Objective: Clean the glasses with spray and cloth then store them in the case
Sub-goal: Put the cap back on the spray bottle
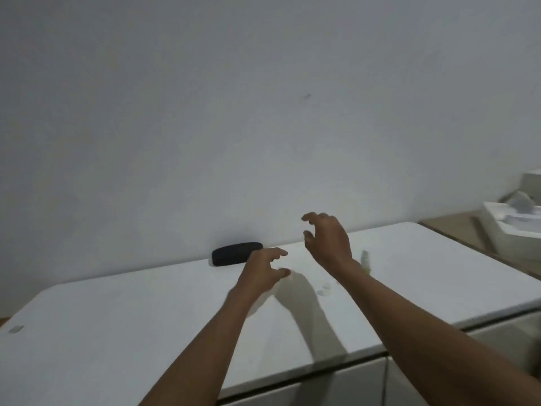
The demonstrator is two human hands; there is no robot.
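Over white table, left hand and right hand are hovering, fingers spread and curled, black case lying just beyond left fingertips.

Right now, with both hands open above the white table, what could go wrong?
1. The right forearm passes close to the small spray bottle; a sweep could knock it over.
2. The black case lies at the table's far edge against the wall, shut, so the left hand might push it rather than grasp it.
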